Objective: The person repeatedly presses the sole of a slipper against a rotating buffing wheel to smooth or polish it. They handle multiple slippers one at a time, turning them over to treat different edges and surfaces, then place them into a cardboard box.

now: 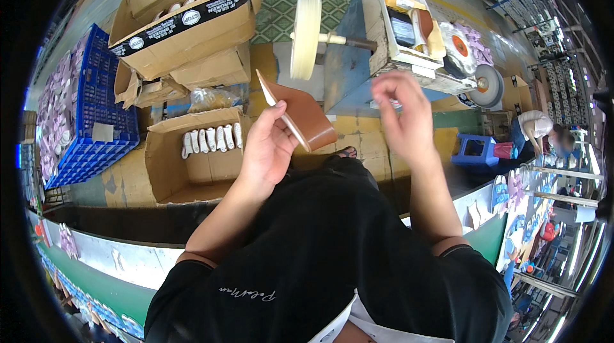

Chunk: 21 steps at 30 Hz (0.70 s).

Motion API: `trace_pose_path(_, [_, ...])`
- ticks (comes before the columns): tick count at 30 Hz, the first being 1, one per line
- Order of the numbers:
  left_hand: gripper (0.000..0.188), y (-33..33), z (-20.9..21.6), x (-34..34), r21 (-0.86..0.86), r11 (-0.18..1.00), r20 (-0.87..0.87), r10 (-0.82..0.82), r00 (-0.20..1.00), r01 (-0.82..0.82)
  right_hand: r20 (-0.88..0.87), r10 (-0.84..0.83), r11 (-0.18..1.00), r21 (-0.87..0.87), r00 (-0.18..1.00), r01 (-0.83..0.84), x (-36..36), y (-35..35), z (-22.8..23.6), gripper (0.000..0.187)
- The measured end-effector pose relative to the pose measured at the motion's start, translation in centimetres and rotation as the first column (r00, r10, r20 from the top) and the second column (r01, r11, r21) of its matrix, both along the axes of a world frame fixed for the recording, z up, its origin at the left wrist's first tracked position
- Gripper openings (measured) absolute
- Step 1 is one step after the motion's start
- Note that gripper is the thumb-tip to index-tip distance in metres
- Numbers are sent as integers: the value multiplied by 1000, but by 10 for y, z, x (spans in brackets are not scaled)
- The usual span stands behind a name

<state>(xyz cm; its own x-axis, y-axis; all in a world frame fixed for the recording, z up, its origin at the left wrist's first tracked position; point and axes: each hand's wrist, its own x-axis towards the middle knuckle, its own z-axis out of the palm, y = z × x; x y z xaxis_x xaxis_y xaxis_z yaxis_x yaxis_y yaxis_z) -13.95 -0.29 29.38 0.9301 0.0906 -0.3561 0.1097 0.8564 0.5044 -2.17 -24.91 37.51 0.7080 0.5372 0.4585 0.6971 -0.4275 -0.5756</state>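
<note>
My left hand (pixel 267 145) is closed round the pale edge of a brown slide sandal (pixel 310 116), with the thumb on the near side. The sandal is tilted, and its wide, smooth brown strap curves out to the right. My right hand (pixel 404 113) is raised to the right of the sandal, apart from it, near the front of a workbench. Its fingers look curled but are smeared by motion, so whether anything is in them is hidden.
Beyond my hands stands a pale wheel (pixel 306 36) on a shaft from a blue machine (pixel 352 55). A white tray (pixel 409 55) tops the bench; a grey wheel (pixel 488 86) is to its right. Cartons (pixel 192 183) and a blue crate (pixel 96 113) stand left. A blue stool (pixel 474 150) is right.
</note>
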Motion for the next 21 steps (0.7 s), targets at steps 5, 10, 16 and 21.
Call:
trace_pose_path(5, [40, 1, 4, -3, 49, 999, 98, -23, 995, 18, -420, 49, 989, 144, 906, 14, 12, -11, 11, 12])
trace_pose_path(10, [42, -6, 1, 2, 84, 993, 207, 62, 976, -81, -530, 255, 935, 347, 809, -67, -33, 11, 11, 13])
trace_pose_path(16, [56, -9, 3, 1, 115, 982, 266, 116, 957, -151, -247, 54, 969, 246, 967, 9, -58, 32, -1, 14])
trace_pose_path(21, [57, -15, 9, -2, 89, 984, 342, 113, 933, -152, -46, 47, 971, 237, 998, -34, -58, 36, -2, 21])
